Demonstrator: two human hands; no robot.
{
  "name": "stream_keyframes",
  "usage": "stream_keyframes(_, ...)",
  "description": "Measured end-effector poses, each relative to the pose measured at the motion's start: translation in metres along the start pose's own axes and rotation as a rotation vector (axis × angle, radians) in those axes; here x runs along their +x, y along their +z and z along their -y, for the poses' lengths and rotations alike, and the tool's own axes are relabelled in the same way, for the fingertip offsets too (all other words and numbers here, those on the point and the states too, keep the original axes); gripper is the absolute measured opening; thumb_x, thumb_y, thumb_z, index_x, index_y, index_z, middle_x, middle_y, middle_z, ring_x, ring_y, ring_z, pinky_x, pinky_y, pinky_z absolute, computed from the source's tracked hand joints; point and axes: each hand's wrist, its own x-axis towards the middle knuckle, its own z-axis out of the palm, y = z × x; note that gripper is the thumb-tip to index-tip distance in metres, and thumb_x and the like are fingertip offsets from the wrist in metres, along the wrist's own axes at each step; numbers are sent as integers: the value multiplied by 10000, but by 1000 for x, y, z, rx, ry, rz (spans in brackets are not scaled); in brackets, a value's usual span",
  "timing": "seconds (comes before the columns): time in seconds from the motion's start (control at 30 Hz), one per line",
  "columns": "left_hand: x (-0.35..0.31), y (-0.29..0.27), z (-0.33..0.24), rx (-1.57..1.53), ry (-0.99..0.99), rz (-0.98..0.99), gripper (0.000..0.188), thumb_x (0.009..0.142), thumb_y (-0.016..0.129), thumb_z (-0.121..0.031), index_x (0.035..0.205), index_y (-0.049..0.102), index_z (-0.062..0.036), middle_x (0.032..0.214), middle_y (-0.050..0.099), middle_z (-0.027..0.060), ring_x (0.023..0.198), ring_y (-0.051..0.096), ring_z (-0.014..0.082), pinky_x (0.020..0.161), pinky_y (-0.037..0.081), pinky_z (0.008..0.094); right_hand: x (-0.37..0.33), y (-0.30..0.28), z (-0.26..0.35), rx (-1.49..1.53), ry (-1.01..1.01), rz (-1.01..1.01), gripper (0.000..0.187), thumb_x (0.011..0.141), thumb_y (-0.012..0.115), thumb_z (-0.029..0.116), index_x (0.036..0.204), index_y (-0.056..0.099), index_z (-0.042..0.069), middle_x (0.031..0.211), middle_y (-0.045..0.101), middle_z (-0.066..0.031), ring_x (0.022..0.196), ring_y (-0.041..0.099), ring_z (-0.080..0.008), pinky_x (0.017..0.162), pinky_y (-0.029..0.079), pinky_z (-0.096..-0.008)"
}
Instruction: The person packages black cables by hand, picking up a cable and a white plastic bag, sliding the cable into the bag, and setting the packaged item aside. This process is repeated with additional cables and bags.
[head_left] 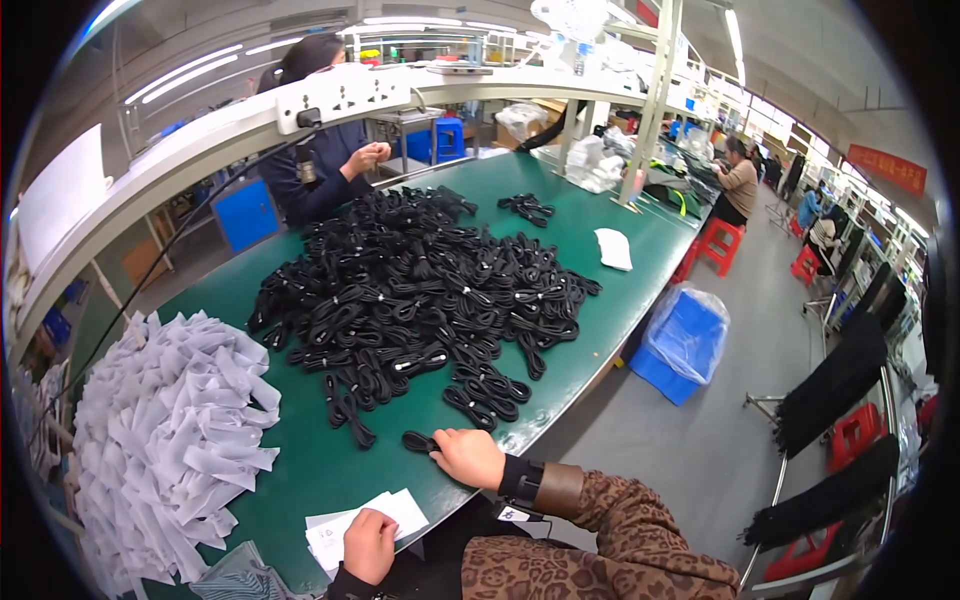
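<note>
My right hand (pixel 470 457) is closed on one coiled black cord (pixel 417 441), a smooth flattened loop at the near edge of the glossy green worktable (pixel 290 450). My left hand (pixel 371 547) curls over flat white paper cards (pixel 405 510) at that same edge; whether it grips them or merely rests there, I can't tell. Beyond, a tangled heap of similar black loops (pixel 410 280) mounds across the middle. Toward the left end I see a pile of crinkled, thin whitish pouches (pixel 170 430). A lined blue plastic bin (pixel 680 340) stands off the near edge.
</note>
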Motion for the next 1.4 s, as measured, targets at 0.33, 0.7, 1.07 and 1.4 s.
stream_keyframes(0.33, 1, 0, -4, -3, -48, 6, 130, 775, 710, 10, 789, 582, -3, 795, 587, 142, 711, 613, 324, 630, 496, 389, 0, -14, 24, 6, -13, 100, 472, 888, 661, 262, 1199, 545, -74, 678, 647, -154, 600, 642, -342, 544, 507, -436)
stream_keyframes(0.7, 4, -2, -6, -26, -73, 20, 141, 775, 717, 18, 791, 576, 5, 798, 585, 148, 702, 619, 314, 626, 503, 378, 13, -12, 11, 167, -219, 233, 387, 890, 584, 163, 1260, 618, 56, 765, 668, -183, 659, 656, -360, 594, 513, -461)
stream_keyframes(1.07, -4, -6, -7, 9, -102, 6, 95, 825, 673, 0, 802, 581, 11, 792, 589, 168, 720, 608, 358, 644, 490, 404, 24, -15, 13, 106, -392, 121, 163, 773, 623, 178, 895, 678, 86, 973, 535, -150, 929, 559, -342, 789, 492, -439)
stream_keyframes(1.4, 9, -3, -3, -135, -197, -29, 76, 849, 674, 9, 858, 600, 23, 812, 611, 123, 713, 622, 241, 664, 511, 317, 13, -29, 17, 247, -126, 160, 232, 834, 745, 159, 1034, 657, 79, 934, 628, -101, 801, 643, -306, 654, 512, -379)
